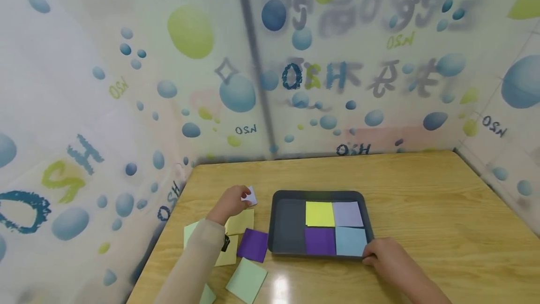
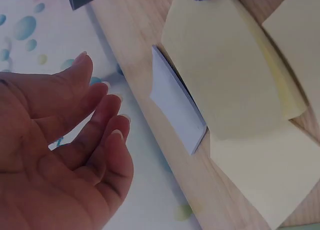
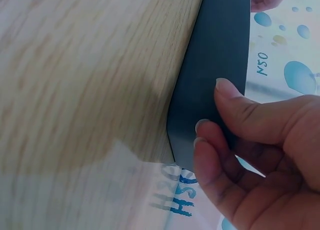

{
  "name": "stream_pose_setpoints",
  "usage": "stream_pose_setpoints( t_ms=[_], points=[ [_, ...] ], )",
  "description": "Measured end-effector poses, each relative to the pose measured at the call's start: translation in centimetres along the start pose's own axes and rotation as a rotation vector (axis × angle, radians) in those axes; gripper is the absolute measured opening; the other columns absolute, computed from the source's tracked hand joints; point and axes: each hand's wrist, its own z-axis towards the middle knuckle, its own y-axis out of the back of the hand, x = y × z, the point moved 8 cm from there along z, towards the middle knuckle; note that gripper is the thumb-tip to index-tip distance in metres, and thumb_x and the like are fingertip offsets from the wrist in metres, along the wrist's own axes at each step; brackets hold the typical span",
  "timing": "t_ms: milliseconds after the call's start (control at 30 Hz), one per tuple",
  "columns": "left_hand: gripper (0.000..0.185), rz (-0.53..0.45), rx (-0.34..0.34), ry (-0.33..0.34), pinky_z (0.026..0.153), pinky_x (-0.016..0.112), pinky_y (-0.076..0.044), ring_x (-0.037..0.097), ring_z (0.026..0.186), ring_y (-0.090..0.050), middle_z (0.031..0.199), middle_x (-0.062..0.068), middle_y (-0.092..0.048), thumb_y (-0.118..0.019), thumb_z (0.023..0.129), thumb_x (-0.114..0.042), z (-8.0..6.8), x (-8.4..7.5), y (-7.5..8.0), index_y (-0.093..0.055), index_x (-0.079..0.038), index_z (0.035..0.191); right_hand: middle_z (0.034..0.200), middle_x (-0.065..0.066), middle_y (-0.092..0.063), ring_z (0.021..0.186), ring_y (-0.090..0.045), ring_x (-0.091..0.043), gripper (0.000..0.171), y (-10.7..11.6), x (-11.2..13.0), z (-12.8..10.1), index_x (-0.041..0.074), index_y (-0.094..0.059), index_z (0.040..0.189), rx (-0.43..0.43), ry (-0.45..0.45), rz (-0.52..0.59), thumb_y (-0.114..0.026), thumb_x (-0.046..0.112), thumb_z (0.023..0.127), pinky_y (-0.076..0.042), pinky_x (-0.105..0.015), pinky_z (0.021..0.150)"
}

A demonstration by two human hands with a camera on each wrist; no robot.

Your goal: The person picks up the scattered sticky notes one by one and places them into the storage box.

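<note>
My left hand (image 1: 235,201) hovers over the table left of a dark grey tray (image 1: 288,222). A small lavender sheet (image 1: 250,195) sits at its fingertips. In the left wrist view the fingers (image 2: 107,102) are spread and relaxed, and the lavender sheet (image 2: 177,107) lies just past them, touching none of them. My right hand (image 1: 376,255) grips the tray's near right corner, with the thumb (image 3: 235,97) on the tray rim (image 3: 215,49) and the fingers curled underneath. Yellow (image 1: 319,213), lavender (image 1: 348,214), purple (image 1: 319,240) and light blue (image 1: 351,241) sheets lie in the tray.
Loose sheets lie on the wooden table (image 1: 443,210) under my left forearm: pale yellow (image 1: 241,222), purple (image 1: 253,245) and light green (image 1: 246,279). Printed plastic walls (image 1: 126,107) close in the table at the back, left and right.
</note>
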Motion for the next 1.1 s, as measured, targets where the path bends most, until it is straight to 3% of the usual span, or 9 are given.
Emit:
stream_pose_setpoints(
  t_ms=[267,533,867,1100],
  points=[
    [0.036,0.056,0.01,0.06,0.1,0.051,-0.05,0.041,0.116,-0.062,0.121,0.026,-0.066,-0.072,0.092,-0.008,1.9,1.9,0.0,-0.063,0.008,0.123,0.074,0.007,-0.07,0.072,-0.062,-0.009,0.014,-0.2,0.0,0.0,0.017,-0.074,0.073,0.015,-0.035,0.013,-0.081,0.007,0.08,-0.057,-0.033,0.07],
    [0.054,-0.003,0.043,0.204,0.106,0.054,-0.045,0.044,0.131,-0.048,0.142,0.033,-0.045,-0.075,0.091,-0.016,3.1,4.5,-0.9,-0.054,0.005,0.137,0.075,0.005,-0.07,0.073,-0.062,-0.01,0.013,-0.2,-0.3,0.1,0.015,-0.074,0.075,0.03,-0.055,0.029,-0.08,0.005,0.081,-0.057,-0.035,0.071],
    [0.057,-0.026,0.041,0.297,0.094,0.051,-0.05,0.037,0.108,-0.056,0.133,0.034,-0.041,-0.081,0.086,-0.017,3.6,6.8,-1.6,-0.054,0.005,0.131,0.074,0.006,-0.069,0.072,-0.061,-0.009,0.014,-0.3,-0.3,0.1,0.016,-0.074,0.073,0.015,-0.049,0.04,-0.08,0.006,0.081,-0.057,-0.033,0.071],
    [0.052,-0.044,0.014,0.321,0.091,0.049,-0.049,0.037,0.103,-0.056,0.13,0.032,-0.042,-0.081,0.086,-0.017,3.5,6.9,-1.7,-0.054,0.003,0.125,0.075,0.005,-0.069,0.073,-0.06,-0.01,0.014,-0.2,-0.2,-0.1,0.015,-0.075,0.075,0.034,-0.083,0.051,-0.078,0.004,0.083,-0.057,-0.035,0.072]
  ],
)
